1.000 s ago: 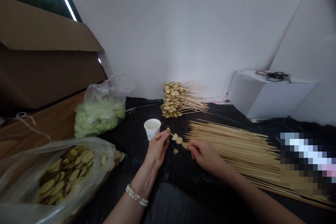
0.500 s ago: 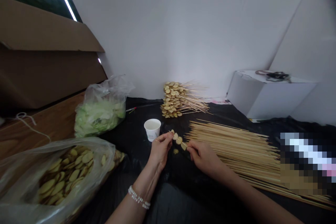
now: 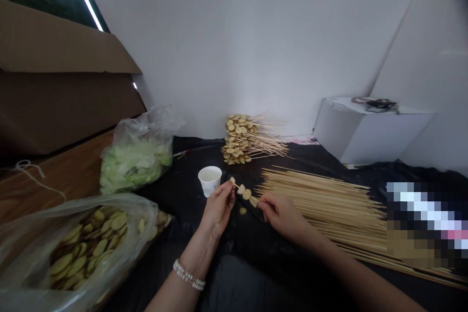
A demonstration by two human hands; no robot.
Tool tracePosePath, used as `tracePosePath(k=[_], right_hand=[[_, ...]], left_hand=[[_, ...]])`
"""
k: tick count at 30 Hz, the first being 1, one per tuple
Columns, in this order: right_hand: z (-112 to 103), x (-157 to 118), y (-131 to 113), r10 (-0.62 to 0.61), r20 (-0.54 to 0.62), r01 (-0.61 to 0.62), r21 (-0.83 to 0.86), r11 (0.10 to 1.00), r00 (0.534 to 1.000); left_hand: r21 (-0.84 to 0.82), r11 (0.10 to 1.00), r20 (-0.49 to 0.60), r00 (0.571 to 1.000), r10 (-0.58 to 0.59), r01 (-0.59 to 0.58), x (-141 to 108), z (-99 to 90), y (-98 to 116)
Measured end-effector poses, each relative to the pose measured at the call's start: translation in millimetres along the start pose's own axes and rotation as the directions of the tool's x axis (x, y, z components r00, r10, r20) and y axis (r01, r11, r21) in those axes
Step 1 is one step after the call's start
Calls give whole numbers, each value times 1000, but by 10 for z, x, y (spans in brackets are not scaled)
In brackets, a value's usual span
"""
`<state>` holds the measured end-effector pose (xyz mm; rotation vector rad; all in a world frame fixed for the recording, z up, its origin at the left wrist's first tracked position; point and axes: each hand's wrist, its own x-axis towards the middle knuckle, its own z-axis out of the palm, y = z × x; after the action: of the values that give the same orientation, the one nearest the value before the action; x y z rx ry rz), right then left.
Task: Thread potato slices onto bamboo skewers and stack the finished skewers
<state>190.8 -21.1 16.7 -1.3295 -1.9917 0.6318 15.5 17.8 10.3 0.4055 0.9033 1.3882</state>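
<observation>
Above the black sheet (image 3: 234,278), the right hand (image 3: 281,214) pinches a skewer (image 3: 237,185), likely light and stiff, behind its threaded slices (image 3: 246,194) (the surer hold), while the left hand (image 3: 218,207) pinches a pale slice (image 3: 232,180), probably slippery and easily split, at the tip.

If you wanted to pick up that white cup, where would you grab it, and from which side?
Probably by its outer wall just under the rim, coming from the left: the white cup stands upright and widens upward, while the left hand crowds its near right side.
</observation>
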Motion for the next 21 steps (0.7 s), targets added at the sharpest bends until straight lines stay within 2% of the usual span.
tracePosePath(k=[3,8,16,21], right_hand=[[10,-2,3,-14,-1,14,0,1000,1000],[4,4,-4,-1,6,1,-14,1000,1000],[2,-10,-38,22,15,-22,4,1000,1000],[6,-12,-30,26,7,-26,-1,1000,1000]], left_hand=[[-61,998,-33,999,-23,21,37,-20,37],[-51,999,-10,1000,-20,20,39,-25,41],[35,990,-3,991,134,-134,12,-17,15],[56,987,-7,988,152,-152,41,-36,6]])
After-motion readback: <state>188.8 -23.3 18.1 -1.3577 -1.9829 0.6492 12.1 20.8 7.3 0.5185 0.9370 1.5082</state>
